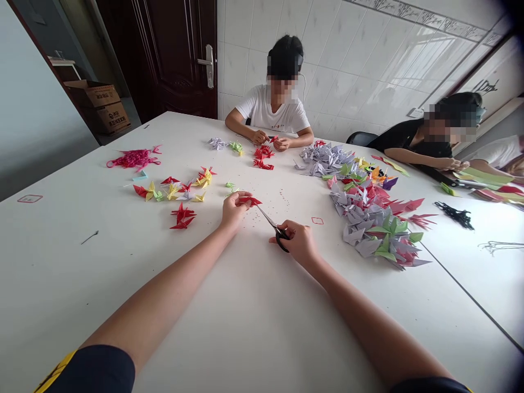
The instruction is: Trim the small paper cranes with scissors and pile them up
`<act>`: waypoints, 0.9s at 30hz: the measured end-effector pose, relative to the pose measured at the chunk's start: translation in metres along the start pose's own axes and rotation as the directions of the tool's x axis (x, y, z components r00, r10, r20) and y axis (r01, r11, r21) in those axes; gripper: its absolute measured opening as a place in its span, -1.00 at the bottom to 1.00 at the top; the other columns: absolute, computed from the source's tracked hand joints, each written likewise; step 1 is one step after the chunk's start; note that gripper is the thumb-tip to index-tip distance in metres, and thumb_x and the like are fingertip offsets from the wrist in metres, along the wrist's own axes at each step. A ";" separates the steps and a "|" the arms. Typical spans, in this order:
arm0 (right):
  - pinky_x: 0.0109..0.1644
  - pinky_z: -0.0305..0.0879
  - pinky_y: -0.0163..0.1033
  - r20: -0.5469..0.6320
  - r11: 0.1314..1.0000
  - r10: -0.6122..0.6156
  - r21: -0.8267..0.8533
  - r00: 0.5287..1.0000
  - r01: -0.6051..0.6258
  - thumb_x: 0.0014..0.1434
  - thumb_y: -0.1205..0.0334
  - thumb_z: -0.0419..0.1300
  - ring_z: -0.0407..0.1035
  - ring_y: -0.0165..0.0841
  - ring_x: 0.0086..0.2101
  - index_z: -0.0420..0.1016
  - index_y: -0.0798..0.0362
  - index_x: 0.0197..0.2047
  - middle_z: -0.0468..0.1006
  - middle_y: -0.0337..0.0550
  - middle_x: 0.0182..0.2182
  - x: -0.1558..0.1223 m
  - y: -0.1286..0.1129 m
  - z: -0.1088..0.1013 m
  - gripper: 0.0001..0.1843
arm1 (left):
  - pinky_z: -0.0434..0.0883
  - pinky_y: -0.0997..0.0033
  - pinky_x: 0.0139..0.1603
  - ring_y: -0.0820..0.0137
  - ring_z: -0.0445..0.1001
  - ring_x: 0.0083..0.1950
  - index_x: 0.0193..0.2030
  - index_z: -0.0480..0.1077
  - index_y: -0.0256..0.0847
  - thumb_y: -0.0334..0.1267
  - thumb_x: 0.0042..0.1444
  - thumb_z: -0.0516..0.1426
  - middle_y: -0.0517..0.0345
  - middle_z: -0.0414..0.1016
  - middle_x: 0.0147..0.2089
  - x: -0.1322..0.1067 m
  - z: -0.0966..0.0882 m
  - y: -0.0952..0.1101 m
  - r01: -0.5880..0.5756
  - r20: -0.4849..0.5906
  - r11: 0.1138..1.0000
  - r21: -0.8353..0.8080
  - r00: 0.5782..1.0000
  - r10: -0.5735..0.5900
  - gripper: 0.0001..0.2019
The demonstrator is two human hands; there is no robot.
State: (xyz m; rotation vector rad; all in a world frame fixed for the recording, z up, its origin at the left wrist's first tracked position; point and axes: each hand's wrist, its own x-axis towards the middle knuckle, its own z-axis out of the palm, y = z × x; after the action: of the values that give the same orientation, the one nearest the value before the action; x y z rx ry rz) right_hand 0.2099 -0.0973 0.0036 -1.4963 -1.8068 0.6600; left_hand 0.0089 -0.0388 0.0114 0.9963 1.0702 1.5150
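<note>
My left hand (234,210) pinches a red folded paper crane (254,201) above the middle of the white table. In my right hand (302,240) is a pair of scissors (268,219) with black handles, its fingers closed around the loops. The scissor tips reach to the crane's right end; whether the blades touch the paper is too small to tell. Tiny dark bits (282,196) lie scattered on the table around the crane. A small green crane (230,185) sits just behind my left hand.
A large heap of grey, green and red cranes (364,218) lies at right. Yellow and red cranes (174,189), more red cranes (182,216) and pink cord (134,159) lie at left. Black cord (454,214) is far right. A person in white (282,112) handles red paper opposite; others sit at right.
</note>
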 end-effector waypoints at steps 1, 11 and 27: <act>-0.50 -0.07 -0.31 -0.006 1.000 0.000 -0.019 1.000 0.000 -0.08 -0.03 0.35 -0.03 -0.45 -0.57 0.43 -0.03 -0.44 0.20 -0.39 -0.66 0.000 -0.001 0.000 -0.71 | 0.38 0.34 -0.13 0.33 0.55 -0.21 -0.19 0.47 -0.27 -0.34 -0.02 0.25 -0.02 0.60 -0.30 0.000 0.000 -0.001 -0.006 0.000 1.000 0.018 1.000 0.006 -0.78; -0.47 -0.03 -0.35 -0.032 0.972 -0.003 -0.234 0.999 -0.004 -0.05 0.20 0.25 0.13 -0.44 -0.57 0.43 -0.06 -0.40 0.37 -0.38 -0.63 -0.003 -0.016 -0.005 -0.91 | 0.39 0.34 -0.17 0.33 0.54 -0.25 -0.20 0.48 -0.25 -0.40 -0.01 0.21 0.00 0.59 -0.31 0.001 0.000 -0.002 -0.020 0.002 0.997 0.078 1.000 0.020 -0.81; -0.48 -0.02 -0.34 -0.112 0.967 0.010 -0.254 0.994 -0.038 0.01 0.25 0.18 0.25 -0.40 -0.56 0.41 -0.07 -0.32 0.49 -0.37 -0.59 -0.004 -0.013 -0.004 -0.89 | 0.42 0.36 -0.13 0.42 0.50 -0.26 -0.18 0.48 -0.25 -0.35 -0.01 0.21 0.06 0.55 -0.28 0.005 -0.002 -0.008 -0.013 -0.048 1.000 0.020 0.999 0.014 -0.79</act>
State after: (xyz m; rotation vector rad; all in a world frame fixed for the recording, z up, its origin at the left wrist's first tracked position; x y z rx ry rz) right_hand 0.2055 -0.1036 0.0150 -1.6898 -1.8447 0.3571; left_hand 0.0078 -0.0329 0.0034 0.9865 1.1159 1.5486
